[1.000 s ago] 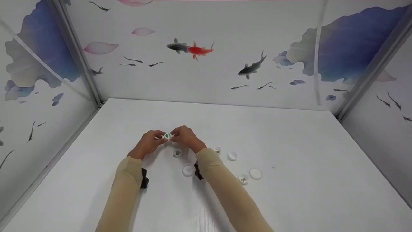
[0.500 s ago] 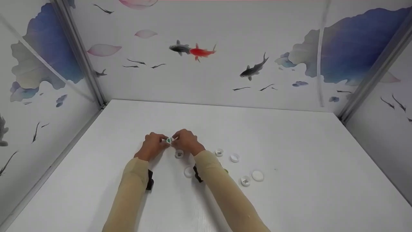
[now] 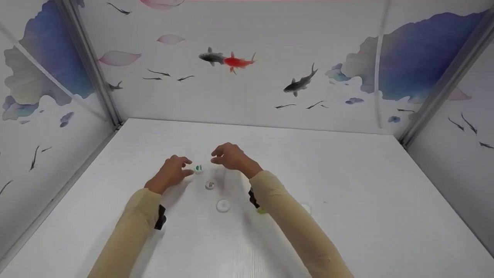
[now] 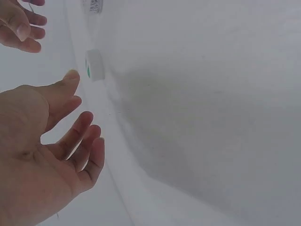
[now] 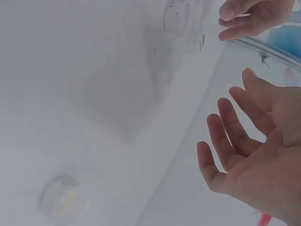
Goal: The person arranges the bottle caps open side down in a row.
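Observation:
A small round white piece with a green mark on its face point(image 3: 198, 168) stands on the table, and shows side-on in the left wrist view as a thick white disc point(image 4: 95, 66). My left hand point(image 3: 171, 173) is just left of it, thumb and fingers apart, holding nothing. My right hand point(image 3: 230, 156) hangs farther off to its right, fingers loosely bent around nothing. Nearer to me sits a small clear round container with something greyish inside point(image 3: 210, 185). Closer still lies a white round lid point(image 3: 223, 205).
Under my right forearm a yellow-green item point(image 3: 262, 210) and a white disc point(image 3: 306, 209) partly show. In the right wrist view a clear round container with something yellowish point(image 5: 62, 200) stands apart. Printed walls point(image 3: 247, 96) enclose the table's back and sides.
Both hands have let go of the green-marked white piece, which now stands by itself. My right hand has drawn away right, its forearm now covering several small containers; my left has backed off left.

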The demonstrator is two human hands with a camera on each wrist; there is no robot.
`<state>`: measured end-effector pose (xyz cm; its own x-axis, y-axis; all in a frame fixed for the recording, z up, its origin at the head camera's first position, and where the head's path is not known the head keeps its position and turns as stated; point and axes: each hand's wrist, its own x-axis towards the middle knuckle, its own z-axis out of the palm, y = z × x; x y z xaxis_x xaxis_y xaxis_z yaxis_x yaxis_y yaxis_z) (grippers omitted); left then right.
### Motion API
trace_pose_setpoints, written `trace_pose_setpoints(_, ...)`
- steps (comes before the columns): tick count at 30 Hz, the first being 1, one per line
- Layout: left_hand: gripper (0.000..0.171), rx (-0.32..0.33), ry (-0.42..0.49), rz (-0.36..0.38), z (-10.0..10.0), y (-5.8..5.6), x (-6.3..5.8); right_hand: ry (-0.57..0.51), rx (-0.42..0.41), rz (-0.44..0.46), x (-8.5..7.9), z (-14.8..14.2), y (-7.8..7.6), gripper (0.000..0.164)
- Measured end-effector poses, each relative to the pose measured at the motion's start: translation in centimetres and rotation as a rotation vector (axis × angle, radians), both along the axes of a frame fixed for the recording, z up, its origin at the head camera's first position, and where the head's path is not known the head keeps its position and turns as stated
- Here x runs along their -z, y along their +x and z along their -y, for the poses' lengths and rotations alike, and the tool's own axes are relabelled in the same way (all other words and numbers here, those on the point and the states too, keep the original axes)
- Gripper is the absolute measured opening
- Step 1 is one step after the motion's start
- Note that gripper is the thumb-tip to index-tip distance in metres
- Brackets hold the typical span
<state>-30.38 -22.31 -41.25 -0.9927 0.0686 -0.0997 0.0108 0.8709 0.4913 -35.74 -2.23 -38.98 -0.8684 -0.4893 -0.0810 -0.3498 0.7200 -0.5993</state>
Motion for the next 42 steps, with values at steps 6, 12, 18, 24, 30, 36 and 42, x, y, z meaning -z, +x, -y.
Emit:
trace_pose_setpoints(6, 0.045, 0.095, -0.008, -0.005, -0.1, 1.4, -0.3, 0.086, -0.064, -0.075, -0.2, -1.3, 1.4, 0.037)
trace_pose_setpoints(12, 0.049, 0.139, -0.003, 0.002, -0.9, 2.8, 1.2, 0.133, -0.086, -0.093, 1.3, -2.5, 2.6, 0.040)
trace_pose_setpoints(18, 0.038, 0.141, 0.068, 0.000, -1.3, 2.5, 2.5, 0.104, -0.068, -0.014, 2.3, -2.9, 2.6, 0.043)
trace_pose_setpoints(24, 0.037, 0.131, 0.116, 0.006, -1.9, 1.6, 2.8, 0.104, -0.056, 0.051, 3.2, -2.2, 2.7, 0.041)
trace_pose_setpoints(30, 0.030, 0.110, 0.136, 0.005, -2.6, 1.1, 2.9, 0.082, -0.022, 0.070, 3.5, -1.4, 2.6, 0.033)
trace_pose_setpoints(36, 0.027, 0.091, 0.163, -0.005, -2.7, 0.9, 3.3, 0.098, -0.016, 0.038, 3.9, -0.9, 2.8, 0.027)
trace_pose_setpoints(42, 0.025, 0.093, 0.250, -0.051, -2.7, 0.8, 3.5, -0.007, -0.046, 0.044, 4.3, -1.6, 2.5, 0.027)
